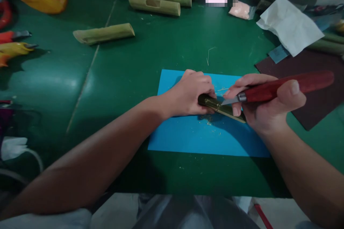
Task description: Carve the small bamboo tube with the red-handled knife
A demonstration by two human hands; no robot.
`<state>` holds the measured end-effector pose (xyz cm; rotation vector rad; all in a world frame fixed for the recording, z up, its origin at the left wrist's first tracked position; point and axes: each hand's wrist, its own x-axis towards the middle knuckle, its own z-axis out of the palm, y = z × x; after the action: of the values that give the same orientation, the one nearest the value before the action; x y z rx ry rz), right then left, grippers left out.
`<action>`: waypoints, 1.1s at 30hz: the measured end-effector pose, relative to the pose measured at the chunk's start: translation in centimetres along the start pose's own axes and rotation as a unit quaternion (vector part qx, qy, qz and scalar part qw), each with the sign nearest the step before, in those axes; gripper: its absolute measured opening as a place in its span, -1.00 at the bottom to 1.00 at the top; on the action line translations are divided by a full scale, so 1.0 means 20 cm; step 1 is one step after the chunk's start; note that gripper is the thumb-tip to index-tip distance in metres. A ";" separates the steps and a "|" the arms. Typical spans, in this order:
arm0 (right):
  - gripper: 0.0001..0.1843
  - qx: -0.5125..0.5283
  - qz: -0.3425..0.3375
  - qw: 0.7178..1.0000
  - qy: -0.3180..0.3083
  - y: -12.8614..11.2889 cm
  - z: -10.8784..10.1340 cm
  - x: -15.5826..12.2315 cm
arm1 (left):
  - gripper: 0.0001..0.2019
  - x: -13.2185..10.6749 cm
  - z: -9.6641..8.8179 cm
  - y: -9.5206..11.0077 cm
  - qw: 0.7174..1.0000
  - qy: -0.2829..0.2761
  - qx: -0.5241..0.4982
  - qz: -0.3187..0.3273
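Note:
My left hand point(191, 93) is closed over one end of a small dark green bamboo piece point(215, 106) and presses it onto a blue sheet point(193, 137). My right hand point(264, 105) is wrapped round a carving knife with a red wooden handle point(285, 86). The knife's short blade point(228, 101) rests on the bamboo piece between the two hands. Fine shavings point(208, 121) lie on the blue sheet just below the piece.
The green table point(120, 71) carries several cut bamboo tubes point(154, 5) at the back and one point(103, 34) nearer left. A white cloth point(290, 25) and dark sandpaper sheet point(319, 103) lie right. Orange-handled tools point(13, 48) sit at the left edge.

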<state>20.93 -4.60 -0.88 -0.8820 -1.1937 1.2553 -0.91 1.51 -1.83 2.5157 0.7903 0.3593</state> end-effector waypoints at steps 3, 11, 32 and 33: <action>-0.37 -0.006 -0.020 1.000 -0.011 0.00 -0.01 0.00 | -0.69 0.00 0.00 0.00 1.000 -0.005 0.000 0.001; -0.24 0.080 0.033 0.983 -0.161 -0.08 -0.11 0.01 | -0.75 -0.01 0.01 0.00 1.000 0.007 -0.020 0.002; -0.51 0.342 0.052 0.904 -0.250 0.00 -0.08 0.02 | -0.74 -0.01 0.00 -0.02 0.999 -0.003 -0.035 -0.001; -0.50 0.315 0.065 0.917 -0.235 -0.01 -0.08 0.02 | -0.74 -0.01 0.00 -0.02 0.999 -0.002 -0.037 0.002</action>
<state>22.46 -4.12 -1.05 -0.1794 -0.9878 1.8872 -1.25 1.69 -2.09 2.4486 0.7558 0.3795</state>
